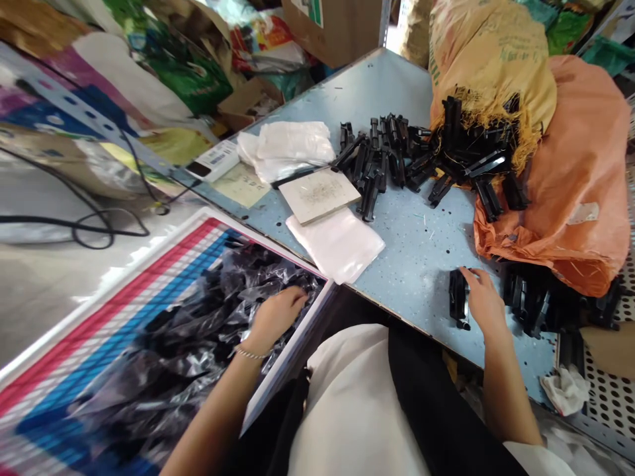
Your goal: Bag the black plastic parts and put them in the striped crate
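Observation:
My left hand (278, 316) reaches down into a striped woven bag (124, 311) at the lower left, resting on clear plastic packets of black parts (198, 344); its fingers are curled, and whether they hold a packet is hidden. My right hand (482, 301) lies on the blue speckled table (417, 244), fingers closed on a black plastic part (459, 299) near the table's front edge. A pile of the same black parts (397, 155) spills from a yellow sack (489, 59) at the back of the table.
A stack of clear bags (337, 243) and a grey flat board (318, 194) lie mid-table, with white bags (288, 149) behind. An orange sack (580, 172) fills the right side, more black parts (540, 301) below it. Black cables (84, 225) trail on the left.

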`<state>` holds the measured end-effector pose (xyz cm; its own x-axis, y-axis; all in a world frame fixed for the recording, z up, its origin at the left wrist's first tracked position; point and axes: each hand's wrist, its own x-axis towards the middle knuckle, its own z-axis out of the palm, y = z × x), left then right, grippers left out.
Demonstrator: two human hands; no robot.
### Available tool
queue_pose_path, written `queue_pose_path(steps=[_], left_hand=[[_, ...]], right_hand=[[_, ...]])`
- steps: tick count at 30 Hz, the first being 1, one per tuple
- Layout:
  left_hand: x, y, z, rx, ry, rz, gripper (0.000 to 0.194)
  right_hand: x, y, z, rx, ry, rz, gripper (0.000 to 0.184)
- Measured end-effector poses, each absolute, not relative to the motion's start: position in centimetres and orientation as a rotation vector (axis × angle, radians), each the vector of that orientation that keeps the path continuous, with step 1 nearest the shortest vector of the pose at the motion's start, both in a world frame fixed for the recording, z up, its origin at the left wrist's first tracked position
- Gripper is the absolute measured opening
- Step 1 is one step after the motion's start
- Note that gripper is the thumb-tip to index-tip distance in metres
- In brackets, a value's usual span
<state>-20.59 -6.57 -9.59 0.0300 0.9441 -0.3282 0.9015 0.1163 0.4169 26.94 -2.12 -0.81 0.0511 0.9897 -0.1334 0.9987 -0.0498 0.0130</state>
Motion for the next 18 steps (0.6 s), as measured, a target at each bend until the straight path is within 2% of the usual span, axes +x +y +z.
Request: queue_pose_path(steps=[3, 6, 10, 12, 14, 16, 18], left_hand=[[-14.2, -1.9, -7.5, 2.079, 1.680, 0.622, 0.026], [-10.2, 1.9, -7.3, 2.206, 1.631, 0.713, 0.013], [-10.3, 4.9, -8.0, 2.031, 1.628, 0.727, 0.016], [-11.5, 5.9, -8.0, 1.877, 1.604, 0.698, 0.021], [-12.6, 6.5, -7.7, 1.692, 1.569, 0.647, 0.025], [-13.1, 6.9, -7.5, 1.545, 1.535, 0.650, 0.020], [-13.1, 6.9, -7.4, 1.507, 1.516, 0.716, 0.014]], right_hand=[[27.9, -0.3, -1.3, 1.826, 2.337, -0.091, 0.059], [29.6, 1.1, -1.4, 1.719, 2.339, -0.148, 0.046], [30.4, 0.8, -1.8, 1.863, 2.271, -0.504, 0.027], [29.4, 0.1, -2.6, 1.979, 2.265, -0.866, 0.027], [27.2, -0.7, -3.7, 2.105, 2.157, -1.395, 0.034], [23.9, -1.3, -4.7, 2.152, 1.887, -2.005, 0.039], [20.1, -1.8, -5.7, 2.021, 1.572, -2.551, 0.039]])
